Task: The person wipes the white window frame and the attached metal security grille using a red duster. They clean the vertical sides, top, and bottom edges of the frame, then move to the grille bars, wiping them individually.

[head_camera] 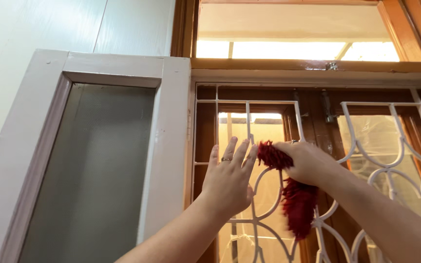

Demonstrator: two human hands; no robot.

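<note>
A shaggy red duster cloth (296, 199) is gripped in the closed right hand (305, 160) and pressed against the white window grille (391, 165), one tuft showing at ten o'clock of the fist and the bulk hanging at six o'clock, blurred. The left hand (227, 180) is held flat with fingers spread at nine o'clock of the cloth, seemingly braced on the bars for steadiness. An open shutter with frosted glass (98, 165) stands further toward nine o'clock. No containers are seen
</note>
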